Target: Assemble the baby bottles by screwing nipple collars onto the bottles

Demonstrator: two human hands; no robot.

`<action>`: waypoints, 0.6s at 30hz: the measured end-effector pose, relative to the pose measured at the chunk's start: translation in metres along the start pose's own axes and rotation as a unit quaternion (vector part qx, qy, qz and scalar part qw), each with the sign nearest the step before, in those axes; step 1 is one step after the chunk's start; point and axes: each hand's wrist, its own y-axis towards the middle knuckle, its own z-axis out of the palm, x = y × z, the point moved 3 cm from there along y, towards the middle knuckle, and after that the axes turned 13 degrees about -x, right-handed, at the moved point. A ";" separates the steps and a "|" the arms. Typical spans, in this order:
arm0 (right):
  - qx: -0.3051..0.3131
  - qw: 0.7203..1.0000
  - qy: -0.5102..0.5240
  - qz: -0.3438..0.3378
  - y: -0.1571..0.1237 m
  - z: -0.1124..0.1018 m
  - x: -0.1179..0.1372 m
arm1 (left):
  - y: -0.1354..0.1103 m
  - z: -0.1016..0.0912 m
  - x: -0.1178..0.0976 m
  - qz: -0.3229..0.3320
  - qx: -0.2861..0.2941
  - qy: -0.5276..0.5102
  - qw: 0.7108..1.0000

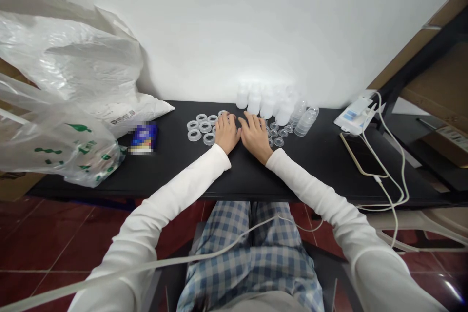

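Note:
My left hand (pixel 226 133) and my right hand (pixel 255 135) lie flat side by side on the black table (pixel 175 170), fingers stretched out and holding nothing. Several clear plastic rings (pixel 202 128) lie just left of my left hand, its fingertips touching the nearest ones. Smaller clear caps (pixel 278 135) sit just right of my right hand. Behind the hands, several white plastic bottles (pixel 265 100) stand against the wall, and stacks of clear pieces (pixel 305 119) lie tipped beside them.
Large crinkled plastic bags (pixel 62 107) fill the table's left end, with a small blue packet (pixel 144 137) beside them. At the right lie a phone (pixel 363 154) on a white cable and a white power strip (pixel 354 114). A brown shelf rises at the far right.

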 end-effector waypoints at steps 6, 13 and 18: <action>0.017 0.987 0.136 0.082 -0.005 0.021 -0.015 | -0.002 0.009 0.006 0.001 0.012 0.046 0.999; 0.097 0.986 0.099 0.090 -0.005 0.041 -0.035 | -0.002 0.012 0.011 0.009 -0.017 0.076 0.997; 0.100 0.986 0.106 0.082 -0.006 0.039 -0.033 | -0.001 0.012 0.007 0.063 0.014 0.075 0.995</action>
